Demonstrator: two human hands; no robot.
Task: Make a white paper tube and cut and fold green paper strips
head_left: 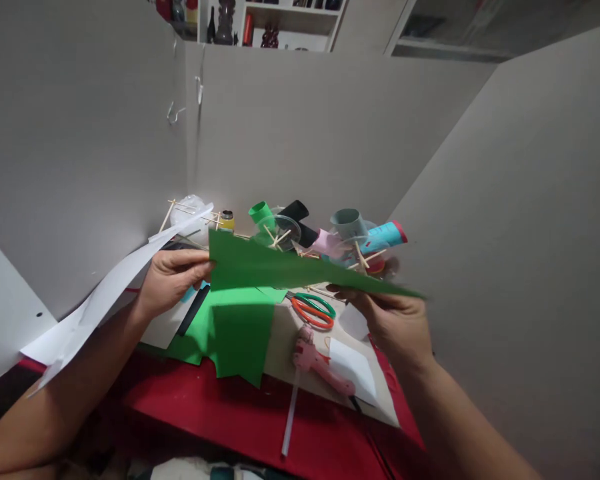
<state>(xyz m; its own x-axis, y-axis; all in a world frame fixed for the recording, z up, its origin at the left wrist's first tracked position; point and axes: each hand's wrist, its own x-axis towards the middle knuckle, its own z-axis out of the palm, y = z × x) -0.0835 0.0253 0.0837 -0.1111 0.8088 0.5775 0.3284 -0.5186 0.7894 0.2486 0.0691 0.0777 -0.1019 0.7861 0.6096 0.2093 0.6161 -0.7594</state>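
Observation:
A sheet of green paper (280, 267) is stretched between my two hands above the table. My left hand (173, 277) pinches its left edge between thumb and fingers. Near the right end, my right hand (393, 320) grips the same sheet, with some fingers hidden beneath it. More green paper (240, 333) with a cut, jagged edge lies on the table under the held sheet. Scissors (314, 311) with green and orange handles rest to the right of it. Closer to me lies a pink glue gun (320, 363) with a clear glue stick (291, 413) protruding from its back.
Coloured paper tubes (347, 223), clear plastic discs and thin wooden sticks (277, 239) stand at the back by the wall. A yellow jar (227, 221) is beside them. Long white paper (110, 287) curls over my left forearm. A red cloth (190, 393) covers the table's front edge.

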